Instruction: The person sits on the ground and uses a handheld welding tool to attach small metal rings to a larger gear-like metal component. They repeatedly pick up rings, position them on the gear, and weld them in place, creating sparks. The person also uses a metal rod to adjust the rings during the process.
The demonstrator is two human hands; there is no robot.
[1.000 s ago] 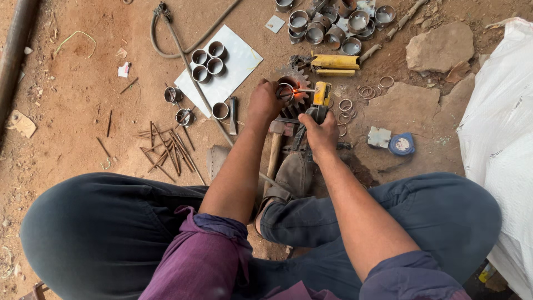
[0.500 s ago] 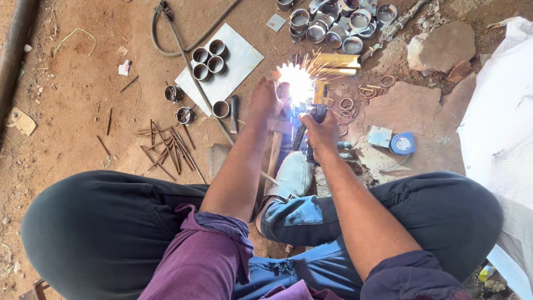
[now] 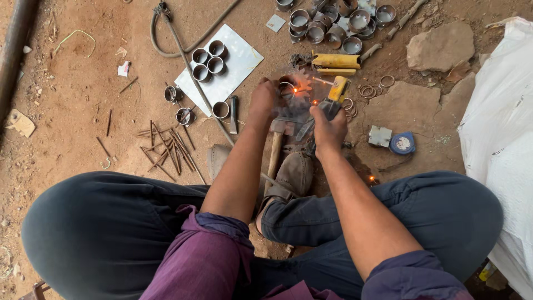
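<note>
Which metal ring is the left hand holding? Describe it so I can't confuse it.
Start at the flat metal sheet on the dirt, then go right to the left hand. The ring sits at its fingertips, the only one with glowing orange sparks beside it.

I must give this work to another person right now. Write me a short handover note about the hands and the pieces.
Left hand holds a small metal ring on the ground. Right hand grips the yellow welding holder, tip at the ring; sparks glow there. Four rings sit on the metal sheet, three lie beside it, a pile lies beyond. Hammer lies between the arms. The joint's state is hidden by smoke.
</note>
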